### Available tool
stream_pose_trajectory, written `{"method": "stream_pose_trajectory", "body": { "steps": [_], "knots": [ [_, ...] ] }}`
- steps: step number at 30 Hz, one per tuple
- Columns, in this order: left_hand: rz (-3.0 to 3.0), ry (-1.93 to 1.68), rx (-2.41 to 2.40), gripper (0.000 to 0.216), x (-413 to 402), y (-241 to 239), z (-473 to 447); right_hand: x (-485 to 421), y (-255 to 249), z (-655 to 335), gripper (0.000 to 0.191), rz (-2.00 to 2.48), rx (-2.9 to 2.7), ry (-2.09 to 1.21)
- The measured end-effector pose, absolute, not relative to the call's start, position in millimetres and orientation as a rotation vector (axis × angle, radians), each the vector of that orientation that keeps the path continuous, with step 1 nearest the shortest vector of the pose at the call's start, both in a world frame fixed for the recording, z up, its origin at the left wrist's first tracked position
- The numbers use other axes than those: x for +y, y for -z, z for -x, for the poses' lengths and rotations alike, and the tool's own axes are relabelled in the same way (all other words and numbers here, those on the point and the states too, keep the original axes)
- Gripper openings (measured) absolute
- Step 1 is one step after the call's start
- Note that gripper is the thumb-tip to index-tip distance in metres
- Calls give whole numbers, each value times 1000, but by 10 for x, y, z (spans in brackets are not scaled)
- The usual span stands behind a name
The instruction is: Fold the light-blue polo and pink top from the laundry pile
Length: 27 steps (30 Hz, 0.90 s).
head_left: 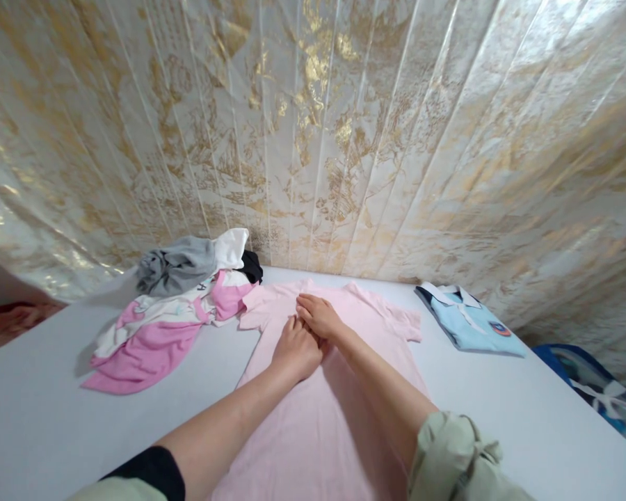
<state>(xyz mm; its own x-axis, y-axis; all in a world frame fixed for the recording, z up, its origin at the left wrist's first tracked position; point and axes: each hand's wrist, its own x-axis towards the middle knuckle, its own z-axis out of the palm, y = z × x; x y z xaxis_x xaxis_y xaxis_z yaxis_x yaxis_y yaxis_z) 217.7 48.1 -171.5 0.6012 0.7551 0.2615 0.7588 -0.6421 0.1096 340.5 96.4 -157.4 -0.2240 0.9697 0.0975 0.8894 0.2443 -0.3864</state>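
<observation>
A pale pink short-sleeved T-shirt (297, 431) lies spread on the white table, its sleeves out to both sides and its neck end toward the back. Over its upper chest my two hands meet. My left hand (298, 349) has its fingers curled, and their tips are hidden beneath my other hand. My right hand (319, 315) rests across those fingers, its own fingers stretched out side by side and slightly bent. Whether any cloth is caught between the hands cannot be seen. Both forearms reach in over the shirt and shade its lower part.
Left of the shirt, a loose heap holds a pink and white garment (156, 351), a grey garment (180, 263) and black cloth (252, 266). A folded light blue collared shirt (469, 320) lies right. Beyond the right edge is a blue bag-like item (595, 383). A gold-patterned curtain (313, 139) hangs behind.
</observation>
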Motion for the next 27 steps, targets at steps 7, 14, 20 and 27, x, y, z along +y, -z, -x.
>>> {"method": "stream_pose_trajectory", "body": {
  "steps": [7, 14, 20, 27],
  "knots": [
    [2789, 479, -1358, 55, 474, 1723, -2139, 1372, 1535, -3352, 53, 1933, -2084, -352],
    [2802, 501, -1377, 53, 507, 1747, -2145, 920, 1623, -3714, 47, 1995, -1927, -68],
    [2824, 459, -1397, 53, 520, 1751, -2152, 432, 1669, -4644, 51, 2406, -1723, 74],
    [2829, 391, -1403, 54, 525, 1723, -2161, 363, 1643, -4763, 42, 2335, -1716, 202]
  ]
}}
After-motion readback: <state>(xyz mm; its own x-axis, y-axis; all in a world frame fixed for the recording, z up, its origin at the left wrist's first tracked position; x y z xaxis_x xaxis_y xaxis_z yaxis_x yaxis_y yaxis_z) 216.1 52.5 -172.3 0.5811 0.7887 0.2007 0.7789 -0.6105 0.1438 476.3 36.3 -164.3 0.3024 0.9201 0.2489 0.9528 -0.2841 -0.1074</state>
